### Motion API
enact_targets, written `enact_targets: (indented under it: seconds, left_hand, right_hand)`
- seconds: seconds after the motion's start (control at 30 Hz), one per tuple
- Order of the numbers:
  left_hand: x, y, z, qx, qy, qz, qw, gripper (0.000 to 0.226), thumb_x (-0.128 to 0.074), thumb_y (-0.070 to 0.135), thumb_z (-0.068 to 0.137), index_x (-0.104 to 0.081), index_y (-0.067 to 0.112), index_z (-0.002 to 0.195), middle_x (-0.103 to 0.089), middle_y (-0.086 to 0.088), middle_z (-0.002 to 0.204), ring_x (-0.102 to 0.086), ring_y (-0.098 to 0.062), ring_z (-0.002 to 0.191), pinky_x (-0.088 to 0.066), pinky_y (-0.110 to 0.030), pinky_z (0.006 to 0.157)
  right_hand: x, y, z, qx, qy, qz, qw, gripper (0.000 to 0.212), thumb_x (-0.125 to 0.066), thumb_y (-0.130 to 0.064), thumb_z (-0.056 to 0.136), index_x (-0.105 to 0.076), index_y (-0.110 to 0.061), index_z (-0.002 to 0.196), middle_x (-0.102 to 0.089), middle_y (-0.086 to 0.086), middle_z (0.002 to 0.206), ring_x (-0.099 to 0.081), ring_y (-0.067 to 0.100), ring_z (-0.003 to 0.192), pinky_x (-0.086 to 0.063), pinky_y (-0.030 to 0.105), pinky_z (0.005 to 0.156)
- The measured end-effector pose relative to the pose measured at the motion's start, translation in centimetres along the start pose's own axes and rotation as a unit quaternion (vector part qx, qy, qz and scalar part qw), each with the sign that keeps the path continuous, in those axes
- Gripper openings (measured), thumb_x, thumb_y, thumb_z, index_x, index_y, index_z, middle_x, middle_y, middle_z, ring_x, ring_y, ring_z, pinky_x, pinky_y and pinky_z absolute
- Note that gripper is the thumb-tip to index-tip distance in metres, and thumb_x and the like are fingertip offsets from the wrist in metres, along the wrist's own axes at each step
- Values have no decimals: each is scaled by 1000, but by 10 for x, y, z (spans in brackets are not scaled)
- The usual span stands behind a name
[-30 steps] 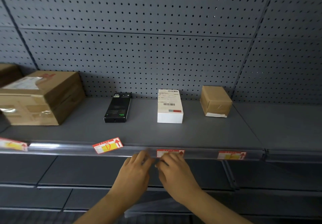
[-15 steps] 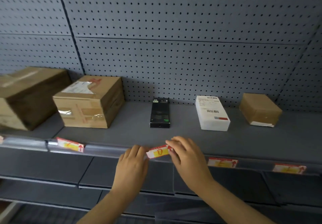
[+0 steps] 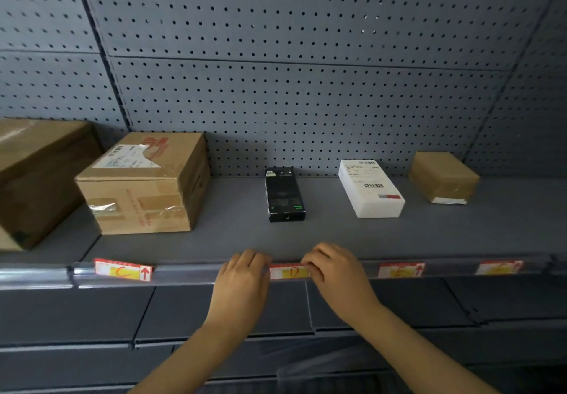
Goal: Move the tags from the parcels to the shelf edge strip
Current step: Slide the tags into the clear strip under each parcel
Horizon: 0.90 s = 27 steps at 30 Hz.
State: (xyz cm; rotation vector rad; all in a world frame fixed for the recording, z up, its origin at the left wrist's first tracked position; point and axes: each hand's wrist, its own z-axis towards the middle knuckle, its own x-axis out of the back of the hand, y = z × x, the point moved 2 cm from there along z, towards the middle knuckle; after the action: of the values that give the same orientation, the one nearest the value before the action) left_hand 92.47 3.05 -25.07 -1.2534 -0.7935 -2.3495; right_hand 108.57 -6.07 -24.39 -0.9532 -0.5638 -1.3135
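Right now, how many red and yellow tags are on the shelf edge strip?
4: tilted far-left tag, middle tag between left hand and right hand, right tag, far-right tag. More may lie out of frame.

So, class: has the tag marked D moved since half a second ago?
Yes. The D tag now lies flat in the shelf edge strip, no longer tilted above it.

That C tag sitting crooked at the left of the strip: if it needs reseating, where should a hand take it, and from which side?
A judgement: take the C tag by its upper left corner, coming from above and in front. It lies tilted, and that corner stands proud above the strip, so fingers can pinch there. Its lower edge lies against the strip, leaving less to grip.
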Motion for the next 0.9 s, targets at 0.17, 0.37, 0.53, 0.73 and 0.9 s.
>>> enact_targets:
  seconds: [0.17,0.37,0.53,0.73,0.9]
  left_hand:
    - [0,-1,3,-16,3,0,1000,24,-81,3,66,-70,17,82,-66,-2,77,-63,-23,65,-54,-35,55]
    - [-1,2,4,-7,9,-9,1000,24,-81,-1,64,-71,18,76,-64,0,73,-62,-21,60,-52,-32,52]
    - [-1,2,4,-18,3,4,1000,24,-82,1,62,-72,18,76,-65,-2,72,-62,-22,59,-50,-32,51]
    - [-3,1,2,-35,-17,7,999,27,-83,3,61,-73,18,81,-64,-1,75,-63,-20,61,-53,-31,55]
    - [-2,0,0,-27,-19,7,999,30,-82,2,61,-73,19,84,-65,-1,77,-64,-20,64,-54,-31,58]
  right_hand:
    - [-4,-3,0,-7,-5,8,1000,12,-79,-8,75,-73,-14,84,-66,-1,79,-64,15,69,-55,27,59]
    - [-11,-7,-2,-11,-7,5,1000,16,-81,-6,71,-74,-14,82,-65,0,75,-62,16,63,-53,29,52]
    - [-10,-8,-4,-16,-5,-8,1000,18,-82,-6,71,-74,-15,84,-64,0,75,-60,15,64,-51,27,54]
    - [-10,-11,-5,-37,-5,-17,999,13,-79,-11,74,-73,-18,83,-63,-4,79,-59,13,71,-53,27,61]
    - [-11,-10,-8,-12,-55,-42,998,26,-85,-10,64,-72,-19,84,-63,-5,83,-60,13,76,-54,24,63]
